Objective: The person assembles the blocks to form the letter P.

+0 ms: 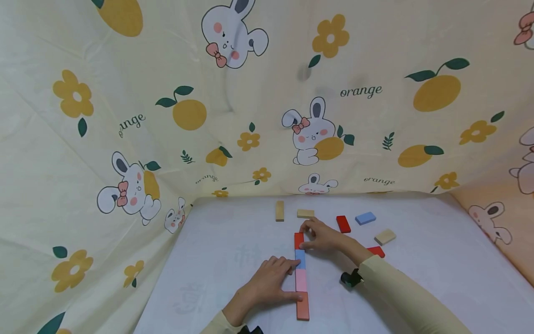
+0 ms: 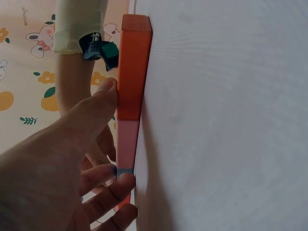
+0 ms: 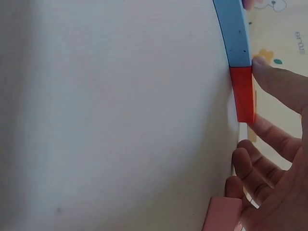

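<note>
Four-colour row of wooden blocks, end to end: a red block farthest, then a blue block, a pink block and an orange-red block nearest. My left hand lies along the row's left side, its thumb touching the orange-red block and its index finger on the blue one. From the right, my right hand pinches the red block between the thumb near the blue joint and the index finger at its far end. In the right wrist view, its other fingers hang loosely beyond the red block.
Beyond the row lie an upright-pointing tan block and a sideways tan block. Right of my right hand are a red block, a blue block, a tan block and another red block, partly covered by the forearm.
</note>
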`<state>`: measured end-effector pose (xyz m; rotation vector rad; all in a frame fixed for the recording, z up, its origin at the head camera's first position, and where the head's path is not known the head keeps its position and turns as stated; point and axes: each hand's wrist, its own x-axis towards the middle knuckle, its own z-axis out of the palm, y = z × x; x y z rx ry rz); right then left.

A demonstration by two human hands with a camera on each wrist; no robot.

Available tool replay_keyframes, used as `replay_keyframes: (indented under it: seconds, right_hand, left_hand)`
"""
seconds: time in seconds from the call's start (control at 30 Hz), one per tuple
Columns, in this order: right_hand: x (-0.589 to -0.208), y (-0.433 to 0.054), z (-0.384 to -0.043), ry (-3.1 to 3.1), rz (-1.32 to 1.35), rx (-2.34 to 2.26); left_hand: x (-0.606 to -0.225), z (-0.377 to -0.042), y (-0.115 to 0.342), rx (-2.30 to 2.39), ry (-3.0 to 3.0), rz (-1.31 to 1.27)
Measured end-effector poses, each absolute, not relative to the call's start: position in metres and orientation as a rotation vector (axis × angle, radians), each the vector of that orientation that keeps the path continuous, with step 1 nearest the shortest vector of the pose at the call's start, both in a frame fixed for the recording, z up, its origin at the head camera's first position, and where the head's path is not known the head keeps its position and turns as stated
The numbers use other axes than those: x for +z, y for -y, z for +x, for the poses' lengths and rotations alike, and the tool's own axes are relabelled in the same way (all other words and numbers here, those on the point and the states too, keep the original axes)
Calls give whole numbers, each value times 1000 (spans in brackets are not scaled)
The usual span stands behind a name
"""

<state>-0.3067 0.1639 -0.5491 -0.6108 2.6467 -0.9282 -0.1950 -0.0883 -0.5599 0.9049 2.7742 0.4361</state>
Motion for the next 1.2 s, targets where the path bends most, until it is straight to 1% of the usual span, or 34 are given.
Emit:
replay_keyframes:
  seconds: [0.3,0.57,0.63,0.97,1.2]
  right_hand:
    - [-544,-162,-322,-2623,-559,-1084]
    - [-541,-154,-351,-2713,-849,-1146]
    - [-541,-151,-357,-2731,-873,-1141]
    - [-545,-139,-380,-2688,-684,-1101]
    - [-549,-130,-392,-2650,-621,-1017]
  left_hand:
    - [-558,-194,89,438,-2780,938]
    - [-559,-196,89,439,-2780,944]
    - [-559,-196,89,441,-2772,927]
    - [-559,-195,90,447,-2762,930]
    - [-557,-195,90,448,-2756,926]
